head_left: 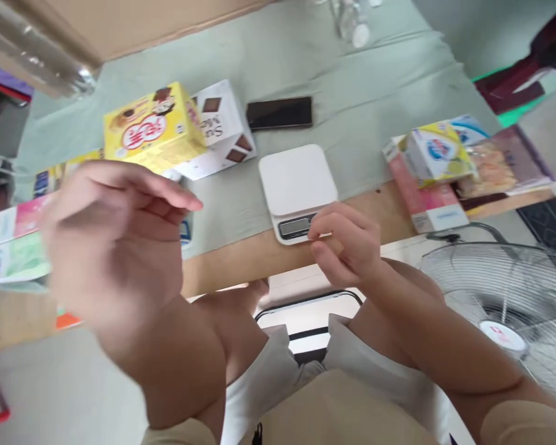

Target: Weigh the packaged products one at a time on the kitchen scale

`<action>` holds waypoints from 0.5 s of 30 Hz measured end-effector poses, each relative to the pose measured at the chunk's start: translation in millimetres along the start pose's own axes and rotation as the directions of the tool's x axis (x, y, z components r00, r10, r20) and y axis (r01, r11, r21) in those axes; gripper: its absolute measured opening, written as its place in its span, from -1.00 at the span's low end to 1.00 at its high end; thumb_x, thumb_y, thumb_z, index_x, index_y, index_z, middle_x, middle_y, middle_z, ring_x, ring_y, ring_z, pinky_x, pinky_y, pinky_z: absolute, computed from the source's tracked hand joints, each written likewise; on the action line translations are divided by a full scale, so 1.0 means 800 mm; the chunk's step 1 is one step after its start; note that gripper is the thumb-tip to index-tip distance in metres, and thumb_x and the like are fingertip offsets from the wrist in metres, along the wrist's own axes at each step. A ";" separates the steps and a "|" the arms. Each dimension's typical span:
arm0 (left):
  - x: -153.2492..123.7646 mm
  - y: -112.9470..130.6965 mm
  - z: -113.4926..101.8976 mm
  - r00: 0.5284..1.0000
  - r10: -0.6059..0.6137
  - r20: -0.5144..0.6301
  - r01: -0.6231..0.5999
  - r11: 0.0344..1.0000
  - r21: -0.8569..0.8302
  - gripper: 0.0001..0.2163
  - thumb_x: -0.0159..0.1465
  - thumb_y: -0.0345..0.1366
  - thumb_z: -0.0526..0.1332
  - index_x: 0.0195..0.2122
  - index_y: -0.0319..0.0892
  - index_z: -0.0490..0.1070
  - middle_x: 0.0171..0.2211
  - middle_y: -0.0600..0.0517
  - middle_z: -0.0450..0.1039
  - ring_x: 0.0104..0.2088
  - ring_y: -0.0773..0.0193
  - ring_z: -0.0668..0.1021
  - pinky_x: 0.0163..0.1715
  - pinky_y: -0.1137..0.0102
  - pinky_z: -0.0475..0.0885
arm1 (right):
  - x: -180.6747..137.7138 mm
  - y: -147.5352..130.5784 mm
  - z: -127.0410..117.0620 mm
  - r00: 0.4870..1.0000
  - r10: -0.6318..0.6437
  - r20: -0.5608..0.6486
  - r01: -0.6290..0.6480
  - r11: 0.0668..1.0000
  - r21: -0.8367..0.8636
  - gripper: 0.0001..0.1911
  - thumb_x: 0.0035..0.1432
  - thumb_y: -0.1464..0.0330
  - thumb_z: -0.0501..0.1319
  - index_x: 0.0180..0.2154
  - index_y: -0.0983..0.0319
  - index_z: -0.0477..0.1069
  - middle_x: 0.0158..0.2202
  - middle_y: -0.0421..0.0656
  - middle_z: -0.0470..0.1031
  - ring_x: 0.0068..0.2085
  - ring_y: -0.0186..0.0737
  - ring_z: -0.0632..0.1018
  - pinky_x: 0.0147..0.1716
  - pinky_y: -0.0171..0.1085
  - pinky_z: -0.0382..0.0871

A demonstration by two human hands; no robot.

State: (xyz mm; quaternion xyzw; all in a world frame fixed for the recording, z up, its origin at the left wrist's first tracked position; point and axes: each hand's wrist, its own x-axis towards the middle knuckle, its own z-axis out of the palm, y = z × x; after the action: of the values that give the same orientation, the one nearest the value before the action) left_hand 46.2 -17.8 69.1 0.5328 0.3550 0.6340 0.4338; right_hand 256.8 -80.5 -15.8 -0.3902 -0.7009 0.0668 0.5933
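My left hand (120,241) is raised over the left front of the table, somewhat blurred. Its index finger reaches out to the right, the other fingers bend loosely, and nothing shows in it. A yellow snack box (152,130) and a white box with chocolate-square pictures (225,130) stand just beyond it. My right hand (347,241) hovers at the front right corner of a white kitchen scale (299,179). Its fingers are loosely curled, with a gap between thumb and forefinger and nothing visible in them. The scale's display (294,228) looks blank, and its right end is covered by the fingertips.
A black phone (280,113) lies behind the scale. Several boxes, one a yellow and white box (438,154), are stacked at the right. Pink and green packs (23,241) sit at the left edge. A fan (500,309) stands close to my right arm. Clear bottles (352,25) are at the back.
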 end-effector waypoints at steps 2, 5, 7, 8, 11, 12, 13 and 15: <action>0.001 -0.005 -0.030 0.998 -0.046 -0.037 0.046 0.999 0.004 -0.90 0.14 -0.29 0.33 -0.47 -0.17 0.58 -0.53 0.04 0.49 -0.54 0.32 0.57 -0.57 0.42 0.48 | 0.005 -0.006 0.028 0.999 -0.005 0.035 0.004 1.000 0.028 -0.93 0.19 0.46 0.18 -0.35 0.21 0.32 -0.48 -0.23 0.39 -0.43 -0.40 0.42 -0.47 -0.35 0.31; 0.002 -0.007 -0.072 0.979 -0.164 -0.122 0.164 0.986 -0.014 -0.86 0.11 -0.24 0.35 -0.48 -0.21 0.54 -0.54 0.05 0.48 -0.53 0.34 0.57 -0.53 0.46 0.48 | 0.014 -0.013 0.069 0.994 0.026 0.109 -0.031 0.999 0.041 -0.90 0.17 0.51 0.16 -0.34 0.20 0.31 -0.48 -0.25 0.38 -0.42 -0.40 0.40 -0.46 -0.35 0.29; 0.000 -0.001 -0.098 0.967 -0.218 -0.135 0.221 0.975 0.009 -0.84 0.14 -0.21 0.36 -0.44 -0.21 0.54 -0.51 0.04 0.51 -0.49 0.34 0.59 -0.46 0.45 0.51 | 0.020 -0.017 0.099 0.985 0.075 0.156 -0.082 0.996 0.036 -0.89 0.18 0.52 0.14 -0.33 0.20 0.31 -0.46 -0.25 0.38 -0.40 -0.39 0.41 -0.43 -0.34 0.30; -0.002 0.004 -0.111 0.964 -0.234 -0.126 0.241 0.970 0.040 -0.84 0.17 -0.21 0.34 -0.41 -0.21 0.56 -0.47 0.03 0.54 -0.45 0.32 0.61 -0.41 0.42 0.53 | 0.023 -0.019 0.115 0.980 0.099 0.175 -0.106 0.994 0.036 -0.90 0.19 0.51 0.14 -0.30 0.20 0.32 -0.44 -0.24 0.40 -0.38 -0.39 0.43 -0.41 -0.34 0.31; -0.010 0.020 -0.143 0.961 -0.213 -0.179 0.236 0.964 0.121 -0.86 0.26 -0.27 0.28 -0.34 -0.17 0.61 -0.37 0.00 0.59 -0.34 0.25 0.64 -0.30 0.33 0.55 | 0.026 -0.027 0.167 0.951 0.176 0.254 -0.194 0.980 0.046 -0.89 0.21 0.47 0.16 -0.21 0.19 0.35 -0.33 -0.20 0.50 -0.30 -0.36 0.49 -0.34 -0.32 0.39; -0.012 0.023 -0.152 0.955 -0.192 -0.226 0.225 0.965 0.131 -0.85 0.28 -0.30 0.24 -0.33 -0.15 0.61 -0.35 0.01 0.59 -0.32 0.24 0.65 -0.28 0.30 0.54 | 0.026 -0.030 0.184 0.936 0.205 0.287 -0.229 0.972 0.051 -0.88 0.21 0.46 0.17 -0.19 0.19 0.36 -0.29 -0.18 0.52 -0.27 -0.34 0.52 -0.31 -0.31 0.43; -0.013 0.026 -0.160 0.946 -0.164 -0.280 0.209 0.968 0.137 -0.84 0.28 -0.33 0.21 -0.34 -0.13 0.61 -0.35 0.03 0.58 -0.32 0.24 0.64 -0.27 0.29 0.53 | 0.026 -0.034 0.201 0.918 0.234 0.321 -0.264 0.963 0.055 -0.86 0.21 0.44 0.17 -0.16 0.19 0.36 -0.25 -0.17 0.54 -0.24 -0.32 0.54 -0.28 -0.29 0.46; -0.013 0.026 -0.176 0.915 -0.084 -0.395 0.166 0.970 0.178 -0.81 0.23 -0.41 0.15 -0.39 -0.13 0.57 -0.42 0.06 0.52 -0.37 0.27 0.61 -0.29 0.29 0.49 | 0.025 -0.039 0.230 0.881 0.282 0.380 -0.330 0.942 0.063 -0.83 0.22 0.42 0.17 -0.12 0.19 0.36 -0.17 -0.13 0.56 -0.14 -0.28 0.57 -0.20 -0.25 0.52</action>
State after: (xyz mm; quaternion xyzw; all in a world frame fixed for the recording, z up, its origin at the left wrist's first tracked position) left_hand -95.5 -33.6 58.7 0.4167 0.5308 0.6563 0.3376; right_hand 79.3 -21.7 -35.7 -0.4384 -0.7228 0.2754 0.4577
